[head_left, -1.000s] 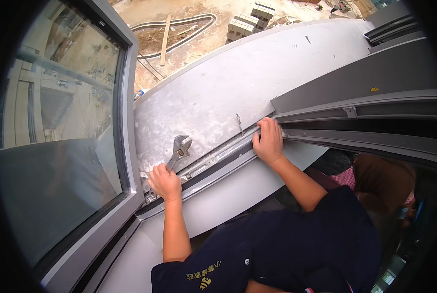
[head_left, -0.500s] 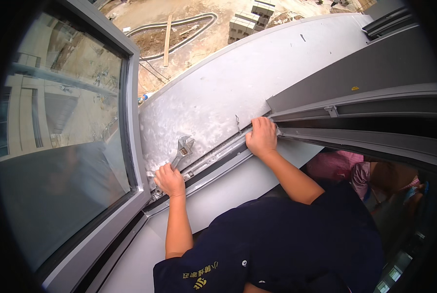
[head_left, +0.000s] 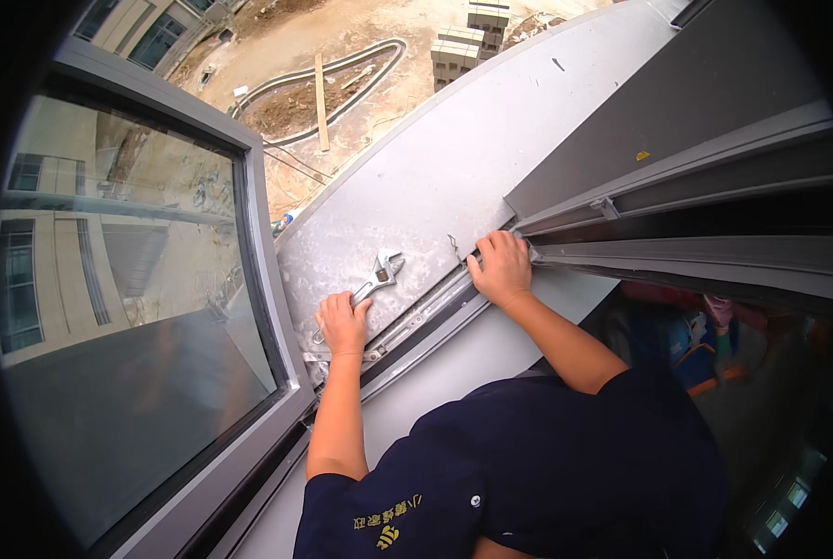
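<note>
The left hand [head_left: 345, 321] is curled around the handle end of an adjustable wrench [head_left: 372, 280], and the wrench lies flat on the grey metal ledge [head_left: 453, 177] outside the window. The right hand [head_left: 502, 267] is pressed down with its fingers hooked over the edge of the metal window track [head_left: 435, 303], gripping it and holding nothing else.

The wrench looks like solid steel, so it is likely heavy for its size, hard and stiff. It will not bend or break. Its smooth metal could be slippery, and the ledge slopes out over a long drop to the ground [head_left: 342, 93], so a loose grip could let it slide away. The best place to hold it is the long handle, with the whole hand wrapped round, as now.

It is silver-grey and shiny, with an open jaw at the far end and a little dark spot near the head. A big glass window pane [head_left: 128, 307] stands to the left.
</note>
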`<action>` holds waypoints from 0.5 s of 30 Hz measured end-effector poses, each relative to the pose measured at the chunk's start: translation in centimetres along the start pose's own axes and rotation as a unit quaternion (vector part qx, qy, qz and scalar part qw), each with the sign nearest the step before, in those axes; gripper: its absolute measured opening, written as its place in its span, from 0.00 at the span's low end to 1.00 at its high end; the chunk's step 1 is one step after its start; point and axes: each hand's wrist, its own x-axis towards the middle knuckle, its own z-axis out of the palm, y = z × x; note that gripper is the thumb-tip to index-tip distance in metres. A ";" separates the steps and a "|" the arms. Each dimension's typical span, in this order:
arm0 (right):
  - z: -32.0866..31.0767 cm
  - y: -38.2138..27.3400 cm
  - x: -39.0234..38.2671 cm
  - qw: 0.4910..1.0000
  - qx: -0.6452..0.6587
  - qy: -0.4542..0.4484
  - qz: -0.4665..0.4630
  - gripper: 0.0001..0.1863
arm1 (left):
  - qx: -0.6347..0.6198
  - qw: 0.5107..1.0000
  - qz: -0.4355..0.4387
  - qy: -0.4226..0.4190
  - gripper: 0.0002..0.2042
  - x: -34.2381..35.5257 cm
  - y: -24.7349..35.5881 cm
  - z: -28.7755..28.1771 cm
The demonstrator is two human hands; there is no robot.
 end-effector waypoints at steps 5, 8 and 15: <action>0.2 -0.5 0.1 0.999 -0.036 -0.033 -0.001 0.11 | 0.010 1.000 0.008 -0.007 0.17 1.9 -0.5 0.6; 0.3 -0.6 0.1 0.998 -0.056 -0.036 -0.004 0.11 | -0.001 1.000 0.013 0.000 0.15 2.6 -0.2 0.8; 0.1 -1.6 0.9 0.995 -0.079 -0.061 -0.018 0.10 | -0.028 0.999 0.044 -0.015 0.17 3.3 -1.1 1.6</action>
